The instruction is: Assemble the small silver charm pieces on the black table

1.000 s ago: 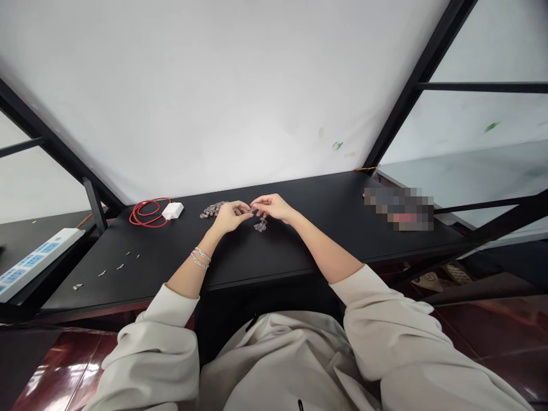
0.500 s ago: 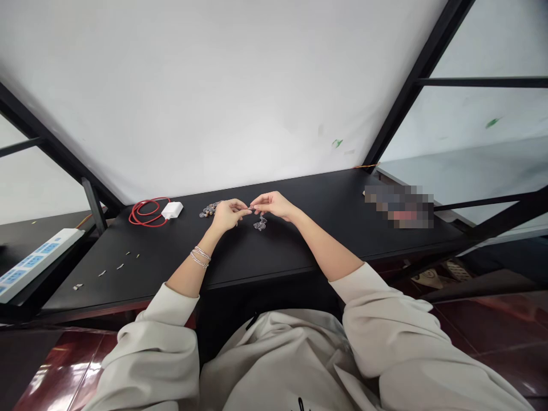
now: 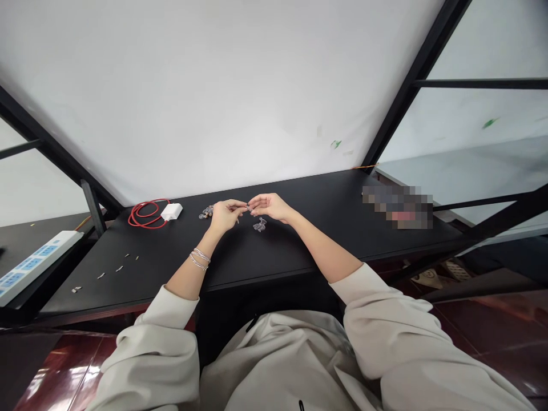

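Observation:
Above the black table (image 3: 274, 257), my left hand (image 3: 226, 215) and my right hand (image 3: 271, 207) meet at the fingertips. Both are pinched around something small and dark that I cannot make out. A clear, shiny trinket (image 3: 260, 225) lies on the table just below my right hand. Beside my left hand, partly hidden behind it, is a small cluster of clear and brownish beads (image 3: 206, 212).
A white charger (image 3: 172, 212) with a coiled red cable (image 3: 148, 222) lies to the left. Several tiny pale pieces (image 3: 101, 275) are scattered at front left, near a white power strip (image 3: 34, 265). A blurred-out object (image 3: 400, 206) lies at right.
My fingertips have shifted slightly left and the fingers of my right hand have curled a little more. The trinket now lies apart from my right hand's fingers.

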